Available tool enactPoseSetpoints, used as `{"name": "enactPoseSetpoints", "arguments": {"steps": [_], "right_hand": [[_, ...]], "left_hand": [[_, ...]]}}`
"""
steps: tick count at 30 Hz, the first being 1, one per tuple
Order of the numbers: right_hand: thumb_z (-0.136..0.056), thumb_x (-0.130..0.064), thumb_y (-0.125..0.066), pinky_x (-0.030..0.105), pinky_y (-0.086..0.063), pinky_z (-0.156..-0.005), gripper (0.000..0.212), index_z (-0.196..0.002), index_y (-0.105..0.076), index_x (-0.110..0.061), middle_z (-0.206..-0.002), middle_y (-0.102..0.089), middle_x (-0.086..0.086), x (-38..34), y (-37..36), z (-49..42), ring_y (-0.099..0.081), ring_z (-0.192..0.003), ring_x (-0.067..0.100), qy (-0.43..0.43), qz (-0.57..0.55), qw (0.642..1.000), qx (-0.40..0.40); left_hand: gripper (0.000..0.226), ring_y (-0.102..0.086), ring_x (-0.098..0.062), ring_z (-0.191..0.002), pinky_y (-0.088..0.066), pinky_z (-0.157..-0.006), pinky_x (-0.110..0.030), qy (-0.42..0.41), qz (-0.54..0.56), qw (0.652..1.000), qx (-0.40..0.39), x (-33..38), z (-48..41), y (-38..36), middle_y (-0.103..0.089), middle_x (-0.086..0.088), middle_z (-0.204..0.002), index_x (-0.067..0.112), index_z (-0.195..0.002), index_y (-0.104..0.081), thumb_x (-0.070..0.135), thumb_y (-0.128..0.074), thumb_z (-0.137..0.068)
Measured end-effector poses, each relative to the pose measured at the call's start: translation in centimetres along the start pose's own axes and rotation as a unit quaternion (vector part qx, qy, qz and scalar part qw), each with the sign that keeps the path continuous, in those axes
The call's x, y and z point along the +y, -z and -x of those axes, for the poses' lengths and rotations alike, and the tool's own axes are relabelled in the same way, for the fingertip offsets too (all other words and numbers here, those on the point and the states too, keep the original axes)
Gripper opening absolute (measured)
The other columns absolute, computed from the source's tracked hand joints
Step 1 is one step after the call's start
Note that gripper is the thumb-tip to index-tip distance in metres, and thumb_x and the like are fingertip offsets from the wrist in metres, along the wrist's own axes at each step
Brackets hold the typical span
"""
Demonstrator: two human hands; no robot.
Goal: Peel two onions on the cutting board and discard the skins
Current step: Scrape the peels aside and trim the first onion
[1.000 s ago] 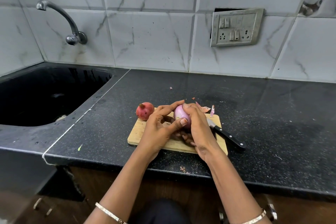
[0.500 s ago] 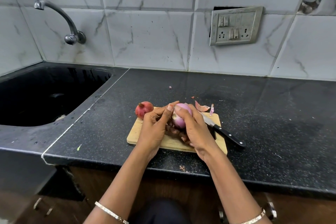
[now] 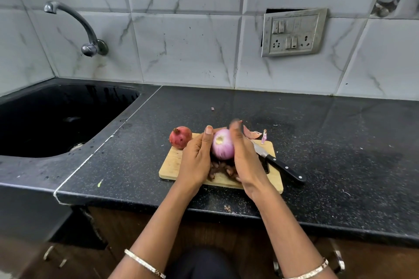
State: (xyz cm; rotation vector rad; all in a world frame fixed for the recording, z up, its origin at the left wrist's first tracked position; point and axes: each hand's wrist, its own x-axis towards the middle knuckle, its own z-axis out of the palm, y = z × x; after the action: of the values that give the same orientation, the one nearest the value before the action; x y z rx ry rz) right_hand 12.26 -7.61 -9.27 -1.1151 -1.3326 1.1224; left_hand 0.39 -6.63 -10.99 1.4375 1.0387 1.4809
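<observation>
A pale purple peeled onion (image 3: 222,147) is held just above the wooden cutting board (image 3: 172,163), cut end facing me. My left hand (image 3: 196,158) grips its left side with the thumb up along it. My right hand (image 3: 243,154) cups its right side, fingertips blurred at the top. A second onion (image 3: 180,137), still in its red-brown skin, sits at the board's far left corner. Loose skins (image 3: 221,169) lie on the board under my hands. More skin pieces (image 3: 252,134) rest at the board's far edge.
A black-handled knife (image 3: 280,166) lies on the board's right side, blade pointing away. A black sink (image 3: 56,118) with a tap (image 3: 90,45) sits to the left. The counter edge (image 3: 226,210) runs close in front. A switch panel (image 3: 293,33) hangs on the tiled wall.
The onion has been turned so its cut end faces me. My left thumb has slid off its front to the left side, and my right fingers have moved up over the top.
</observation>
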Motion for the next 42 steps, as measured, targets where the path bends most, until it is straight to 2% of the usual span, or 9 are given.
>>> {"name": "enactPoseSetpoints", "arguments": {"steps": [4, 8, 12, 14, 18, 22, 29, 35, 42], "right_hand": [[-0.074, -0.038, -0.09, 0.018, -0.053, -0.07, 0.06, -0.122, -0.055, -0.023, -0.111, -0.071, 0.005, 0.0, 0.4, 0.6, -0.07, -0.085, 0.004, 0.001, -0.015, 0.999, -0.046], [-0.084, -0.01, -0.081, 0.013, -0.043, -0.049, 0.056, -0.127, -0.048, -0.023, -0.095, -0.065, 0.003, -0.4, 0.7, 1.0, -0.057, -0.058, 0.001, -0.027, -0.053, 0.996, -0.066], [-0.083, 0.011, -0.059, 0.014, -0.034, -0.04, 0.061, -0.129, -0.044, -0.027, -0.083, -0.059, 0.011, -0.5, 1.3, 1.1, -0.049, -0.05, 0.007, -0.062, -0.022, 0.994, -0.082], [-0.081, 0.003, -0.062, 0.014, -0.034, -0.04, 0.058, -0.128, -0.045, -0.026, -0.083, -0.059, 0.011, -0.6, 1.2, 1.3, -0.049, -0.05, 0.008, -0.057, -0.033, 0.994, -0.085], [-0.083, -0.027, -0.08, 0.017, -0.034, -0.041, 0.048, -0.123, -0.054, -0.027, -0.078, -0.061, 0.001, -0.6, 0.7, 1.2, -0.043, -0.049, 0.009, -0.049, -0.06, 0.995, -0.064], [-0.09, -0.021, -0.073, 0.018, -0.032, -0.04, 0.042, -0.125, -0.049, -0.028, -0.07, -0.059, 0.002, -0.5, 0.9, 0.9, -0.043, -0.047, 0.01, -0.061, -0.057, 0.994, -0.065], [-0.087, 0.004, -0.054, 0.019, -0.029, -0.036, 0.051, -0.127, -0.043, -0.024, -0.085, -0.06, 0.014, -0.5, 1.3, 0.9, -0.044, -0.05, 0.015, -0.063, -0.089, 0.989, -0.097], [-0.083, -0.044, -0.068, 0.023, -0.035, -0.039, 0.033, -0.114, -0.06, -0.036, -0.085, -0.068, 0.011, -0.2, 0.7, 0.9, -0.052, -0.053, 0.021, -0.022, -0.066, 0.994, -0.085], [-0.082, -0.01, -0.074, 0.043, -0.062, -0.076, 0.052, -0.121, -0.056, -0.04, -0.111, -0.059, -0.018, 0.5, 0.7, 1.0, -0.067, -0.095, 0.011, 0.093, 0.043, 0.995, -0.023]], "left_hand": [[0.045, -0.073, -0.015, -0.086, -0.049, -0.056, -0.015, 0.03, 0.031, 0.999, -0.004, 0.6, 0.0, 0.1, -0.077, -0.005, -0.107, 0.018, -0.118, -0.075, 0.043, -0.038, -0.109], [0.041, -0.075, -0.017, -0.085, -0.055, -0.065, -0.019, 0.05, 0.089, 0.994, -0.027, 1.4, -0.1, 0.2, -0.078, -0.011, -0.102, 0.009, -0.116, -0.075, 0.035, -0.044, -0.109], [0.041, -0.048, -0.01, -0.036, -0.033, -0.032, -0.016, 0.08, 0.078, 0.993, -0.029, 1.5, 0.0, 0.2, -0.065, -0.003, -0.056, 0.017, -0.109, -0.077, 0.043, -0.045, -0.106], [0.042, -0.049, -0.014, -0.038, -0.038, -0.035, -0.02, 0.07, 0.077, 0.994, -0.019, 1.5, -0.1, 0.1, -0.064, -0.007, -0.058, 0.02, -0.109, -0.078, 0.046, -0.045, -0.106], [0.04, -0.07, -0.034, -0.093, -0.052, -0.092, -0.06, 0.047, 0.088, 0.995, -0.016, 1.2, -0.2, 0.0, -0.075, -0.022, -0.1, 0.02, -0.112, -0.078, 0.044, -0.047, -0.107], [0.037, -0.061, -0.038, -0.087, -0.044, -0.084, -0.077, 0.046, 0.066, 0.997, -0.016, 0.7, -0.3, 0.0, -0.075, -0.023, -0.099, 0.027, -0.109, -0.079, 0.049, -0.049, -0.105], [0.039, -0.043, -0.015, -0.039, -0.031, -0.032, -0.018, 0.045, 0.046, 0.998, 0.001, 0.2, -0.6, 0.0, -0.065, -0.016, -0.067, 0.023, -0.112, -0.078, 0.045, -0.046, -0.106], [0.029, -0.073, -0.021, -0.105, -0.056, -0.096, -0.04, 0.028, 0.072, 0.997, 0.025, 0.2, -0.3, 0.1, -0.078, -0.004, -0.106, 0.014, -0.112, -0.076, 0.025, -0.05, -0.108], [0.025, -0.07, -0.043, -0.097, -0.057, -0.086, -0.06, 0.039, 0.054, 0.994, 0.091, -0.9, -0.4, 0.1, -0.075, -0.014, -0.099, 0.023, -0.112, -0.073, 0.012, -0.05, -0.106]]}}
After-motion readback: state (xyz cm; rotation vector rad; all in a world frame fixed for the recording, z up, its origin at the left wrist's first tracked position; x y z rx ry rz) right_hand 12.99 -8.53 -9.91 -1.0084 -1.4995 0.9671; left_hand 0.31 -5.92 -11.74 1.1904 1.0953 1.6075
